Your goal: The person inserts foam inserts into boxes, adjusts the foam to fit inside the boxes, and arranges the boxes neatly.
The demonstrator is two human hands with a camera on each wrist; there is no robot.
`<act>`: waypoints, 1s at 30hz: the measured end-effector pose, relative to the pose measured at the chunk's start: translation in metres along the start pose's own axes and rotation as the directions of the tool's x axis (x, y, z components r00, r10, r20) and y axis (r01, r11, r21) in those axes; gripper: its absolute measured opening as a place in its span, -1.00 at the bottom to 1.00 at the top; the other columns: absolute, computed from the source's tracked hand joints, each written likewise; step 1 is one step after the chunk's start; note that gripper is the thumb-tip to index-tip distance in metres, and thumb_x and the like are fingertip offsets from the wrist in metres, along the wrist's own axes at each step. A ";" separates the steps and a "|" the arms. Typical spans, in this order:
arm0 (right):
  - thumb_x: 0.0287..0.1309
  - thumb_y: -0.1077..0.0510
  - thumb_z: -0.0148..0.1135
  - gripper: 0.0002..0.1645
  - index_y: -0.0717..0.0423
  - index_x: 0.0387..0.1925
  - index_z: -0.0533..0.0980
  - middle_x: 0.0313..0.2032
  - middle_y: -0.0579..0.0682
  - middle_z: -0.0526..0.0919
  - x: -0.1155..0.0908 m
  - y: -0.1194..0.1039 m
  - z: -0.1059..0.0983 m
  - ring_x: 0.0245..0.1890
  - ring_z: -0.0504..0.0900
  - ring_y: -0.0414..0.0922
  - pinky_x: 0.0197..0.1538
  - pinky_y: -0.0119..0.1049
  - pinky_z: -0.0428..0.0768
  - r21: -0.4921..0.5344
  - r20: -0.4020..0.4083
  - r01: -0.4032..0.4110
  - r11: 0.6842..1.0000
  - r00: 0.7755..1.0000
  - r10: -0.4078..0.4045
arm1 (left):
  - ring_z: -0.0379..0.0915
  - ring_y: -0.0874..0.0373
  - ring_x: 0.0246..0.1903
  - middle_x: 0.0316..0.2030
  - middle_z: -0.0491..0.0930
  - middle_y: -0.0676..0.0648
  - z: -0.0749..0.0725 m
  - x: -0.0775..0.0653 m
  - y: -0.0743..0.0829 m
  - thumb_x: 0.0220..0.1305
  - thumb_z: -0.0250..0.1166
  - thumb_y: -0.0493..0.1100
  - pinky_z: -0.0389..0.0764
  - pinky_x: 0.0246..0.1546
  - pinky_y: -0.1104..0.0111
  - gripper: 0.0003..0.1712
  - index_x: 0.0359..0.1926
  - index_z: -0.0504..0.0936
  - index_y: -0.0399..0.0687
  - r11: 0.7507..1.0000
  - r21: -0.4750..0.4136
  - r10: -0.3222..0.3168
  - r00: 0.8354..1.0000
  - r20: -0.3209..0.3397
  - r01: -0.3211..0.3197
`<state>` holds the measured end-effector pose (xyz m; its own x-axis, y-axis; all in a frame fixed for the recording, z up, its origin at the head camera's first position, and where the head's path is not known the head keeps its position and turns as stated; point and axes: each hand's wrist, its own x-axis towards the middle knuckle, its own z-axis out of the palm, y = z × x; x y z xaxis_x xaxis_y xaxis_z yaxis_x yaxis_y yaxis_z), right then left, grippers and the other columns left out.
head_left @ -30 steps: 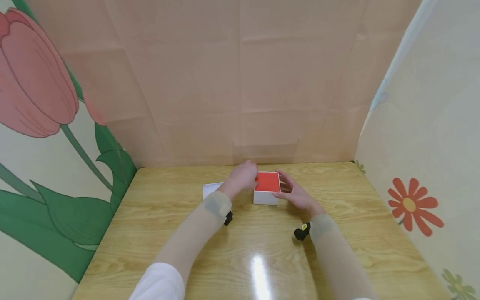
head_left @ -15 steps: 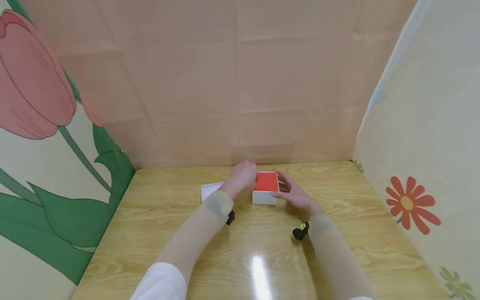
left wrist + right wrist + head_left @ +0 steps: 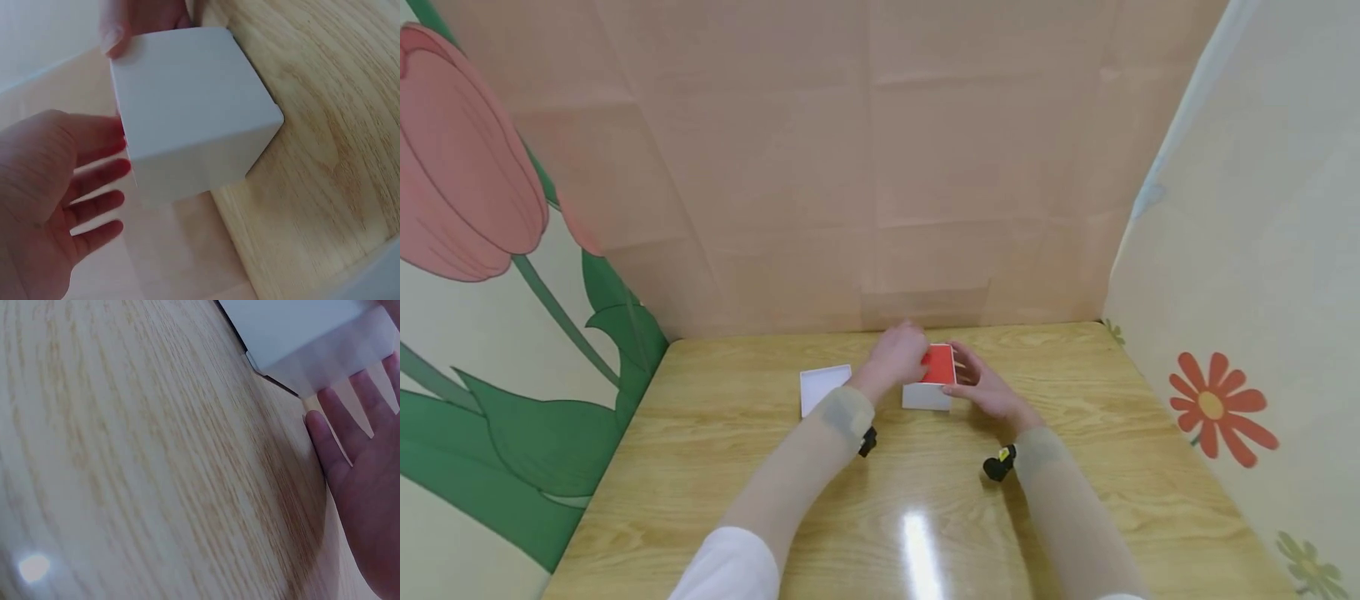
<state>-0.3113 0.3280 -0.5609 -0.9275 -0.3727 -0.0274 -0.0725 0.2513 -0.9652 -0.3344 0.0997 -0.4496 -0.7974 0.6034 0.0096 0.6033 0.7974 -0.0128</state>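
A white box (image 3: 927, 397) stands on the wooden table, with a flat red surface (image 3: 942, 363) at its top. From the left, my left hand (image 3: 898, 354) reaches over the box's top, its fingertips at the red surface. Those fingers are spread and gently bent in the left wrist view; whether they pinch anything is hidden. My right hand (image 3: 992, 392) holds the box at its right side, thumb on the near edge and fingers along the side. Left of the box lies a shallow white lid (image 3: 822, 387), inner side up, partly behind the left forearm.
The wooden table (image 3: 737, 450) ends against a pinkish-brown sheet (image 3: 790, 208) just behind the box. Flower-printed sheets rise at both sides. Each wrist wears a small black camera, such as the right wrist's camera (image 3: 998, 463).
My left hand has moved a little to the right, farther over the red surface, and more of the lid shows. The right hand keeps its hold on the box.
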 end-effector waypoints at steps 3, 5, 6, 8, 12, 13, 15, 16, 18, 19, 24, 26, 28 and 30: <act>0.41 0.06 0.45 0.15 -0.25 0.74 -0.07 0.66 0.12 0.09 0.001 -0.001 0.002 0.60 0.16 0.28 0.56 0.33 0.17 0.011 0.000 0.002 1.000 1.000 -0.002 | 0.39 0.16 -0.09 -0.23 0.60 0.12 0.003 0.000 -0.002 0.43 0.44 0.09 0.54 -0.08 0.32 -0.78 -0.09 0.84 0.13 0.997 -0.053 0.046 0.999 -0.016 -0.046; 0.42 0.07 0.44 0.15 -0.22 0.75 -0.09 0.66 0.13 0.08 0.001 -0.002 0.003 0.60 0.15 0.29 0.56 0.35 0.17 0.015 0.010 0.011 1.000 1.000 -0.011 | 0.41 0.16 -0.09 -0.20 0.61 0.11 0.004 0.000 -0.002 0.44 0.44 0.09 0.54 -0.09 0.32 -0.77 -0.05 0.84 0.13 0.995 -0.081 0.061 0.998 -0.014 -0.062; 0.42 0.07 0.44 0.15 -0.22 0.75 -0.08 0.66 0.12 0.08 0.001 -0.003 0.004 0.60 0.16 0.29 0.56 0.35 0.17 0.018 0.013 0.009 1.000 1.000 -0.009 | 0.41 0.16 -0.09 -0.20 0.62 0.11 0.004 -0.001 -0.003 0.44 0.44 0.09 0.55 -0.09 0.32 -0.78 -0.05 0.84 0.13 0.994 -0.089 0.064 0.998 -0.011 -0.065; 0.41 0.05 0.45 0.17 -0.21 0.75 -0.09 0.66 0.10 0.10 0.002 -0.003 0.005 0.59 0.17 0.27 0.56 0.34 0.18 0.018 0.017 0.005 1.000 1.000 -0.005 | 0.42 0.17 -0.10 -0.17 0.61 0.11 0.005 -0.001 -0.003 0.44 0.44 0.08 0.55 -0.11 0.33 -0.79 -0.07 0.84 0.14 0.993 -0.105 0.061 0.998 -0.002 -0.061; 0.41 0.07 0.45 0.18 -0.14 0.76 -0.12 0.66 0.12 0.10 0.005 -0.002 0.006 0.59 0.18 0.27 0.55 0.34 0.20 0.018 0.023 0.020 1.000 1.000 -0.020 | 0.41 0.19 -0.10 -0.16 0.59 0.11 0.006 -0.003 -0.004 0.44 0.44 0.08 0.56 -0.15 0.35 -0.81 -0.10 0.83 0.15 0.993 -0.106 0.050 0.999 0.003 -0.050; 0.41 0.07 0.45 0.18 -0.14 0.75 -0.11 0.65 0.11 0.11 0.005 -0.001 0.006 0.58 0.20 0.27 0.55 0.33 0.21 0.016 0.019 0.020 1.000 1.000 -0.021 | 0.42 0.19 -0.10 -0.15 0.59 0.10 0.005 -0.003 -0.004 0.44 0.44 0.08 0.56 -0.15 0.35 -0.80 -0.08 0.84 0.15 0.993 -0.106 0.049 0.999 0.005 -0.048; 0.41 0.08 0.45 0.17 -0.15 0.75 -0.11 0.65 0.11 0.12 0.007 0.000 0.007 0.59 0.20 0.27 0.55 0.32 0.21 0.013 0.017 0.025 1.000 1.000 -0.026 | 0.43 0.18 -0.07 -0.12 0.60 0.09 0.005 -0.004 -0.005 0.45 0.43 0.09 0.58 -0.13 0.34 -0.78 -0.04 0.84 0.15 0.994 -0.100 0.052 0.999 0.011 -0.051; 0.41 0.08 0.44 0.17 -0.16 0.75 -0.11 0.65 0.11 0.12 0.008 0.000 0.007 0.58 0.20 0.27 0.55 0.32 0.21 0.011 0.018 0.027 1.000 0.999 -0.027 | 0.43 0.16 -0.05 -0.09 0.61 0.08 0.005 -0.005 -0.006 0.45 0.43 0.09 0.59 -0.10 0.33 -0.76 0.00 0.84 0.14 0.993 -0.102 0.055 0.998 0.013 -0.054; 0.41 0.08 0.45 0.17 -0.17 0.75 -0.10 0.65 0.09 0.13 0.008 0.000 0.008 0.58 0.21 0.26 0.55 0.31 0.22 0.012 0.017 0.024 1.000 1.000 -0.024 | 0.46 0.13 0.03 -0.01 0.64 0.05 0.003 -0.007 -0.009 0.47 0.41 0.11 0.61 0.01 0.29 -0.69 0.09 0.83 0.12 0.992 -0.108 0.063 0.998 0.014 -0.061; 0.41 0.08 0.45 0.17 -0.15 0.75 -0.10 0.65 0.11 0.12 0.008 0.000 0.008 0.58 0.20 0.27 0.55 0.32 0.21 0.011 0.021 0.028 1.000 0.999 -0.028 | 0.47 0.11 0.08 0.04 0.65 0.03 0.002 -0.008 -0.011 0.47 0.40 0.12 0.61 0.08 0.25 -0.65 0.14 0.81 0.11 0.991 -0.118 0.067 0.998 0.010 -0.065; 0.39 0.08 0.47 0.18 -0.10 0.75 -0.09 0.64 0.14 0.13 0.007 0.000 0.007 0.57 0.21 0.29 0.55 0.34 0.20 0.004 0.009 0.021 1.000 1.000 -0.021 | 0.42 -0.05 0.37 0.34 0.58 -0.11 -0.012 -0.028 -0.034 0.49 0.38 0.11 0.46 0.42 0.06 -0.41 0.40 0.64 -0.02 0.956 -0.280 0.074 0.996 -0.058 -0.088; 0.38 0.06 0.48 0.18 -0.12 0.75 -0.07 0.64 0.14 0.14 0.005 0.000 0.006 0.57 0.20 0.30 0.56 0.34 0.18 -0.006 0.001 0.014 1.000 1.000 -0.014 | 0.37 -0.10 0.43 0.43 0.51 -0.15 -0.018 -0.042 -0.047 0.50 0.38 0.09 0.41 0.46 0.00 -0.34 0.48 0.55 -0.05 0.920 -0.380 0.066 0.993 -0.099 -0.099; 0.36 0.04 0.50 0.18 -0.16 0.74 -0.05 0.63 0.13 0.15 0.004 0.000 0.005 0.57 0.20 0.30 0.56 0.33 0.17 -0.012 -0.007 0.002 1.000 1.000 -0.002 | 0.31 -0.14 0.47 0.49 0.43 -0.20 -0.020 -0.060 -0.062 0.49 0.40 0.07 0.36 0.49 -0.05 -0.27 0.55 0.46 -0.07 0.874 -0.473 0.050 0.989 -0.137 -0.109; 0.34 0.00 0.51 0.18 -0.24 0.74 -0.03 0.64 0.11 0.14 0.002 -0.001 0.004 0.58 0.19 0.29 0.57 0.33 0.15 -0.017 -0.012 -0.014 1.000 1.000 0.014 | 0.24 -0.15 0.52 0.54 0.34 -0.20 -0.019 -0.080 -0.078 0.48 0.40 0.10 0.30 0.52 -0.08 -0.18 0.61 0.36 -0.05 0.833 -0.540 0.033 0.986 -0.165 -0.118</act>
<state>-0.3114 0.3231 -0.5610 -0.9327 -0.3588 -0.0376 -0.0657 0.2715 -0.9602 -0.3177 -0.0110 -0.4308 -0.7635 0.6219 0.1739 0.6054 0.5956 0.5279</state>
